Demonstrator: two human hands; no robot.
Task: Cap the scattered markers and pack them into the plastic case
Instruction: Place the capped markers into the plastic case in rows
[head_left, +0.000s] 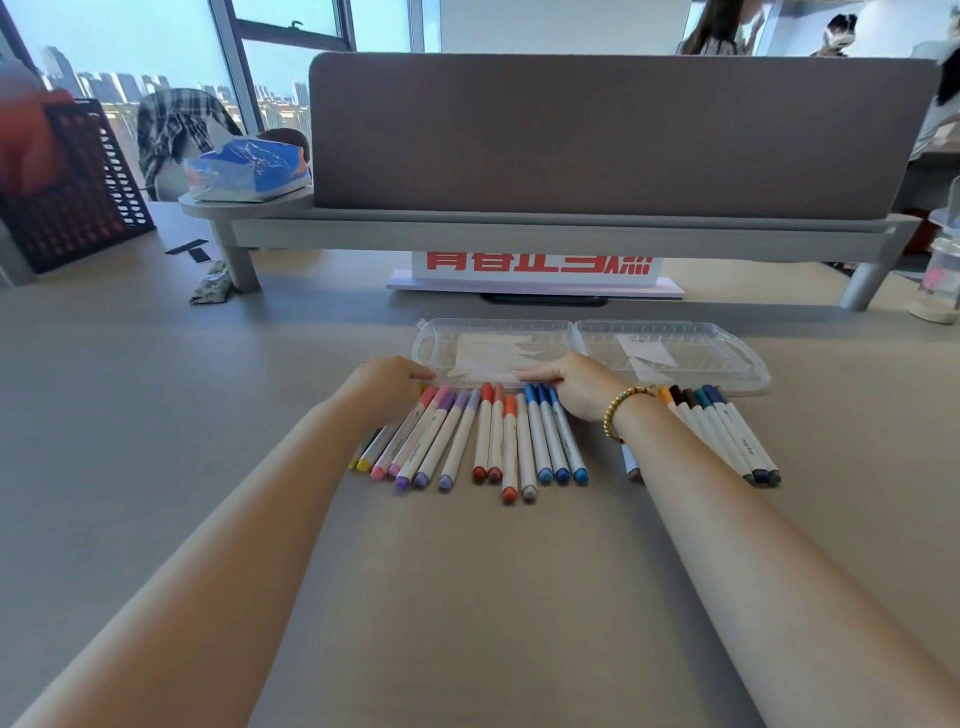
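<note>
Little readable print on the desk

A white sign (537, 270) standing beyond both hands, behind the plastic case (670, 358), carries large red block characters, but the shelf above cuts off their tops, so they cannot be read. Several markers (511, 441) lying between and just right of the hands bear small dark print along their white barrels, too small and blurred to make out.

Office, desk partition (613, 130), high-rise windows (156, 57)
</note>
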